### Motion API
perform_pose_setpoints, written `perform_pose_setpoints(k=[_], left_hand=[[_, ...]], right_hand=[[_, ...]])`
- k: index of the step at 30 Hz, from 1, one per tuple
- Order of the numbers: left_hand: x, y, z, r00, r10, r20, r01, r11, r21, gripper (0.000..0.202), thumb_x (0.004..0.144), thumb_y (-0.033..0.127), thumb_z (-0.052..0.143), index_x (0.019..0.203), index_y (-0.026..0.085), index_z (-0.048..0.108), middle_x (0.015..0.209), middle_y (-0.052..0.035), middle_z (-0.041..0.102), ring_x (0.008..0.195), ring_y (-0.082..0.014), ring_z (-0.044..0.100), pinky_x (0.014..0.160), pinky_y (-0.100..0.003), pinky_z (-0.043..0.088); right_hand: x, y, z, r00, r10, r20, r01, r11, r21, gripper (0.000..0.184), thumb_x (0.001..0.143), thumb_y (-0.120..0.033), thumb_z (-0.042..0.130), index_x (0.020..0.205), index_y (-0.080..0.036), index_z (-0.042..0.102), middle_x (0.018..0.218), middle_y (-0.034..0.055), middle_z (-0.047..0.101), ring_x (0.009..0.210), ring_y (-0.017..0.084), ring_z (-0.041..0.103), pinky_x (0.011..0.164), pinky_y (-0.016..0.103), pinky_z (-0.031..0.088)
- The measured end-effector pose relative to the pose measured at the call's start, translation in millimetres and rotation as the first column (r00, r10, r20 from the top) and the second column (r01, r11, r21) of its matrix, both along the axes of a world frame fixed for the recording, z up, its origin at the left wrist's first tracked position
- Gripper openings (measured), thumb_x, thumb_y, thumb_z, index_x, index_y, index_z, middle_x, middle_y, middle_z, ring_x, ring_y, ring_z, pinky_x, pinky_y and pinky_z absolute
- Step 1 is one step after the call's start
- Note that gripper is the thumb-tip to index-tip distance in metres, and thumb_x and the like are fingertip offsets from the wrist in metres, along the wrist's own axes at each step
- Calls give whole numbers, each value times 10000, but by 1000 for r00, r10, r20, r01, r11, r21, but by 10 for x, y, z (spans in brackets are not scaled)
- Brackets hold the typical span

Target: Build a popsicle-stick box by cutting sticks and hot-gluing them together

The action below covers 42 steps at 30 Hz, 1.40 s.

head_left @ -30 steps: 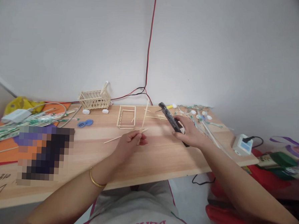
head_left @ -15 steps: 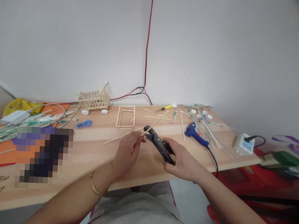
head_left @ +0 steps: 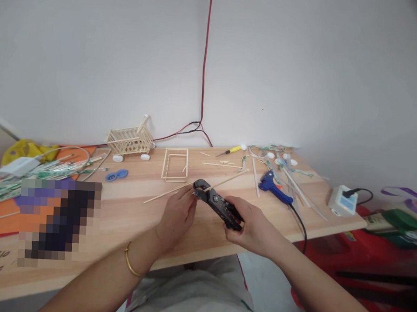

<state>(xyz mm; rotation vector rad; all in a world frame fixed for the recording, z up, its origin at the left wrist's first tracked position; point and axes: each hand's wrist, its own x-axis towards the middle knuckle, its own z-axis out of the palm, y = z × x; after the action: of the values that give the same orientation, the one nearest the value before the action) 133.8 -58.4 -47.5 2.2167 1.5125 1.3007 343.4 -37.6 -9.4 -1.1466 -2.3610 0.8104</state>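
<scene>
My right hand (head_left: 252, 226) is closed round the handles of black hand shears (head_left: 219, 205), whose jaws point up and left toward my left fingers. My left hand (head_left: 178, 215) pinches a thin wooden stick (head_left: 228, 180) near the jaws. The stick runs through or across the jaws and slants up to the right; its gripped end is hidden by fingers and tool. A second thin stick (head_left: 164, 193) lies on the table just left of my left hand. Beyond the hands is a rectangular stick frame (head_left: 164, 165).
A stick-built cart (head_left: 130, 140) with white wheels stands by the wall. Blue round caps (head_left: 116, 175), a yellow-handled tool (head_left: 234, 150), a blue glue gun (head_left: 275, 190) and a white power box (head_left: 342, 201) lie about the wooden table (head_left: 121, 226). Wrapped sticks (head_left: 54, 166) are at left.
The shears' jaws have moved slightly left, up against my left fingers. The held stick has swung lower, its far end now further right.
</scene>
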Motion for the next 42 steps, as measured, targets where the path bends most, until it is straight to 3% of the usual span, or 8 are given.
perform_pose_setpoints(k=[6,11,15,20,28,35,38,42], left_hand=[[-23,17,-37,999,11,-49,-10,1000,14,257,887,114,354,1059,177,533,1050,-105,611,997,-185,570,844,-316,473],[1,38,-58,997,-25,-74,26,1000,15,247,890,113,349,1050,160,531,1030,-104,612,957,-179,571,834,-313,473],[53,38,-49,995,-32,-95,30,999,-21,233,879,106,344,958,163,556,916,-91,618,840,-174,576,748,-309,482],[84,26,-42,993,-36,-115,30,998,-55,223,852,71,361,870,173,558,797,-57,590,737,-159,554,699,-295,465],[191,120,-90,997,-41,-58,23,960,-281,235,863,131,356,842,160,588,816,-77,628,793,-190,572,781,-335,445],[365,427,-15,994,-93,-55,55,870,-490,238,828,155,388,803,147,624,896,-122,666,803,-211,588,747,-327,438],[400,550,-89,994,-92,-62,45,846,-531,232,803,139,400,758,145,627,849,-123,674,756,-206,593,706,-311,435],[413,678,-217,993,-65,-96,-3,813,-582,210,787,169,434,693,127,617,792,-129,667,717,-205,586,676,-302,433]], right_hand=[[2,12,-21,999,24,30,-24,1000,9,577,623,-114,521,1189,-216,476,981,52,610,773,175,578,683,257,446],[7,45,-125,992,-5,130,-5,997,74,515,669,-135,521,1178,-189,471,1063,86,608,915,218,588,766,284,434],[14,74,-197,967,-69,244,38,991,130,280,799,-283,499,1065,-196,514,969,75,632,861,221,603,696,281,420],[67,115,-220,953,-67,294,26,990,140,328,839,-430,484,1088,-218,496,989,65,634,868,213,608,680,266,407],[194,240,-196,868,-34,495,-50,987,154,387,867,-533,382,962,-192,539,809,83,665,732,227,624,592,259,362],[319,390,-100,924,54,379,18,983,-184,584,840,-667,293,705,-172,572,592,62,619,544,188,576,497,260,374],[321,420,-136,942,23,334,98,935,-341,647,795,-732,289,596,-164,524,482,46,558,427,144,513,433,248,371],[300,476,-233,959,-19,282,170,836,-522,656,737,-791,304,609,-173,483,449,7,497,363,107,455,366,226,369]])
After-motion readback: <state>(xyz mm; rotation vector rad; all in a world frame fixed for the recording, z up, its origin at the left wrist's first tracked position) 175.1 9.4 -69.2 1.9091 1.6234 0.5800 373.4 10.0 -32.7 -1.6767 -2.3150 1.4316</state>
